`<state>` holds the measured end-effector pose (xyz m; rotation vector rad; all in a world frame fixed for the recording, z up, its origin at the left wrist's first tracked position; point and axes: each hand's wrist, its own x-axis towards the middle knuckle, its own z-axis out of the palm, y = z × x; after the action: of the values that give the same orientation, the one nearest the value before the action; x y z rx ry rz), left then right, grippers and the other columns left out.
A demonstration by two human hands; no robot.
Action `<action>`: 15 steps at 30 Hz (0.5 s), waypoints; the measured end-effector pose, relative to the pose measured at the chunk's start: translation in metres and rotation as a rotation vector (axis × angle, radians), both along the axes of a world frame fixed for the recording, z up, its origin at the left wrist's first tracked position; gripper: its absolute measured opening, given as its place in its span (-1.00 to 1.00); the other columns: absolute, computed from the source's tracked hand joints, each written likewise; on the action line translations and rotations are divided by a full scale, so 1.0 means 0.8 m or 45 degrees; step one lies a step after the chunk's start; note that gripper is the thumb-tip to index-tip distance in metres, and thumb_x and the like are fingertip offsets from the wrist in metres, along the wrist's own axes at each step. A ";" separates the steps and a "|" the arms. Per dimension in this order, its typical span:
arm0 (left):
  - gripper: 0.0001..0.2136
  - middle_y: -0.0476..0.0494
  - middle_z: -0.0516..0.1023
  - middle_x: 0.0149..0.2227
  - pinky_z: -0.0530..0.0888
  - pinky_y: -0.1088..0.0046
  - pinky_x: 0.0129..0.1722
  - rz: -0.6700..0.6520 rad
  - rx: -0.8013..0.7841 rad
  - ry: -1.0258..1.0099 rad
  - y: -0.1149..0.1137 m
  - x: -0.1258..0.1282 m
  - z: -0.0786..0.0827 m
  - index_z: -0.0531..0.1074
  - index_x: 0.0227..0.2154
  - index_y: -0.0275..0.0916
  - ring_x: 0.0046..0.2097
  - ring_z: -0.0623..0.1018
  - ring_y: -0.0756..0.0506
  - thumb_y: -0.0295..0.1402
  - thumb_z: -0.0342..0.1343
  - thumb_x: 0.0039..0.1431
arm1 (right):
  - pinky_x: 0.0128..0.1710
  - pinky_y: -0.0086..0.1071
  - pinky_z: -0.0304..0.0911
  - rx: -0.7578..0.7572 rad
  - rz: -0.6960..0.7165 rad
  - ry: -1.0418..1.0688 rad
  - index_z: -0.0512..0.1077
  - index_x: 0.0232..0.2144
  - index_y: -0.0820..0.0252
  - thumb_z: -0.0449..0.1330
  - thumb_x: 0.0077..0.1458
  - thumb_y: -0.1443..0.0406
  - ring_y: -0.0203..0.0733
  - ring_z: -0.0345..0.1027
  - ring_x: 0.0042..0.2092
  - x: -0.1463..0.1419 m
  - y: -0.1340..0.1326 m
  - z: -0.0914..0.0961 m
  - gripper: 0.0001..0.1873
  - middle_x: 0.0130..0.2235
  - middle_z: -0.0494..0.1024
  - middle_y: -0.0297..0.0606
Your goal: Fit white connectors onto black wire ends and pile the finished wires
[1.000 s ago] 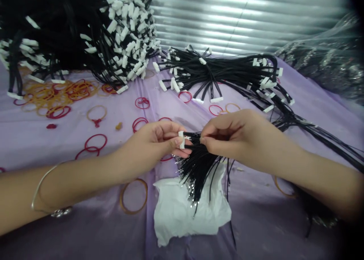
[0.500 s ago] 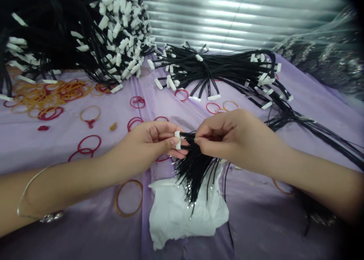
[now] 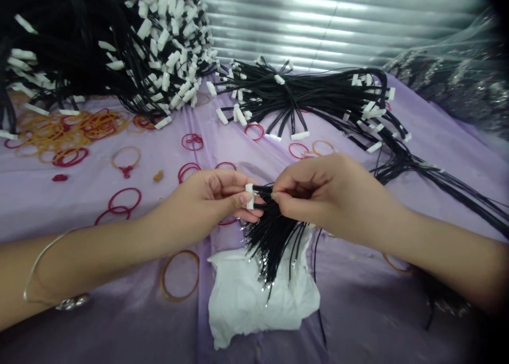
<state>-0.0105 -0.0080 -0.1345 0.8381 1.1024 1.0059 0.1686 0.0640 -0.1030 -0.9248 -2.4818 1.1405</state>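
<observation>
My left hand (image 3: 207,202) pinches a small white connector (image 3: 249,196) between thumb and fingers. My right hand (image 3: 322,194) pinches thin black wires (image 3: 263,193) right at that connector; the two hands nearly touch. Below them hangs a bundle of black wires with metal tips (image 3: 272,244), fanning down over a crumpled white tissue (image 3: 246,300) on the purple cloth (image 3: 119,332). A thin bracelet sits on my left wrist (image 3: 40,279).
A big heap of black wires with white connectors (image 3: 119,45) fills the back left. A smaller pile of finished wires (image 3: 310,98) lies behind my hands. Red and orange rubber bands (image 3: 71,136) are scattered on the cloth. A clear bag (image 3: 449,83) is at right; a ribbed metal wall (image 3: 318,24) behind.
My hands have shifted slightly to the left with the connector and wires; the grip of both is the same. The view has tilted a little.
</observation>
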 end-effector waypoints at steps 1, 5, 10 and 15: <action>-0.91 -0.04 0.59 -0.43 0.56 0.61 -0.32 -0.002 -0.002 0.003 0.000 0.000 0.000 0.49 -0.42 -0.34 -0.39 0.61 0.03 -0.60 0.12 0.09 | -0.68 -0.59 -0.09 0.015 0.003 -0.004 0.41 -0.64 0.26 0.15 -0.09 0.41 -0.53 0.01 -0.61 0.000 0.000 0.000 -0.86 -0.68 0.23 -0.48; -0.89 -0.02 0.60 -0.44 0.56 0.63 -0.32 -0.024 0.010 0.005 -0.001 0.000 0.000 0.49 -0.43 -0.32 -0.39 0.61 0.04 -0.60 0.11 0.10 | -0.66 -0.57 -0.08 0.029 0.009 -0.038 0.40 -0.64 0.24 0.14 -0.06 0.38 -0.51 0.03 -0.60 -0.002 0.000 0.000 -0.84 -0.67 0.25 -0.47; -0.90 -0.02 0.60 -0.43 0.56 0.63 -0.30 -0.032 0.021 0.013 -0.002 0.000 -0.001 0.51 -0.41 -0.32 -0.38 0.61 0.04 -0.58 0.12 0.10 | -0.65 -0.57 -0.06 0.066 0.013 -0.091 0.41 -0.61 0.23 0.12 -0.04 0.37 -0.49 0.04 -0.60 -0.001 -0.002 0.000 -0.84 -0.65 0.29 -0.46; -0.92 -0.02 0.60 -0.43 0.56 0.62 -0.30 -0.020 0.012 0.031 -0.002 0.000 0.001 0.51 -0.38 -0.32 -0.38 0.61 0.04 -0.57 0.14 0.11 | -0.65 -0.56 -0.07 0.052 0.046 -0.106 0.42 -0.60 0.22 0.10 -0.02 0.37 -0.49 0.04 -0.61 -0.002 -0.005 -0.002 -0.82 -0.67 0.28 -0.46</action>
<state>-0.0102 -0.0100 -0.1338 0.8671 1.1113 0.9908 0.1671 0.0604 -0.1045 -0.9381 -2.5881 1.0795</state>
